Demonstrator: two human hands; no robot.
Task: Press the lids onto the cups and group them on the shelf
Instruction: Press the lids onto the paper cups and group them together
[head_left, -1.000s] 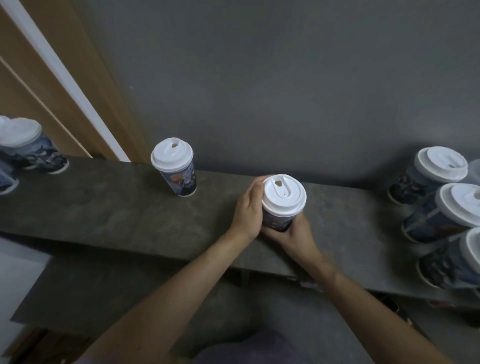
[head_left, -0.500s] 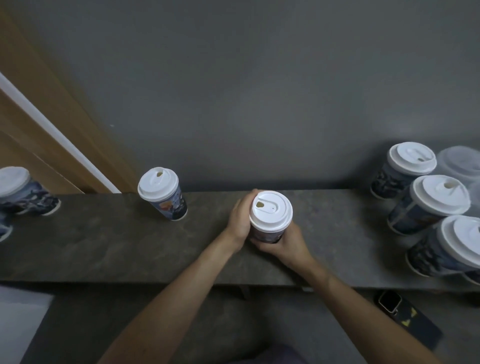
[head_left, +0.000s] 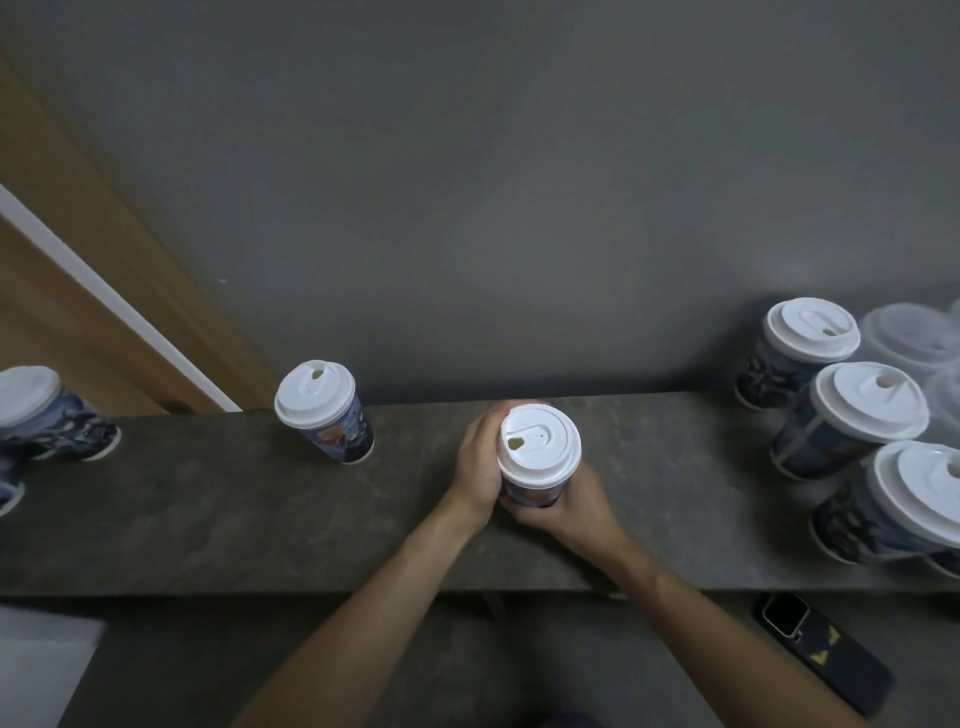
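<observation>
Holding the cup (head_left: 535, 492) from both sides, the two hands are wrapped round it. The left hand (head_left: 480, 462) is on its left side and the right hand (head_left: 566, 501) is low on the near side, with fingers curled round the cup. The cup is over the middle of the shelf (head_left: 208, 514). Its bottom is hidden, so I cannot tell if it stands there or is lifted a little. It is well apart from the lone cup (head_left: 337, 431) on the left and from the bunch of cups (head_left: 852, 410) on the right.

One thing has changed: the white lid (head_left: 540, 441) has turned. A second ago its little drink hole pointed to the wall (head_left: 519, 208) — now it points near and left. The cup has stayed at the same spot, and both hands have stayed round it.

So the cup is being turned in the hands, maybe to check the lid all the way round. The lid looks flat and level, so I think it is pressed on. If so, this cup is ready to join a group — most likely the big bunch on the right
</observation>
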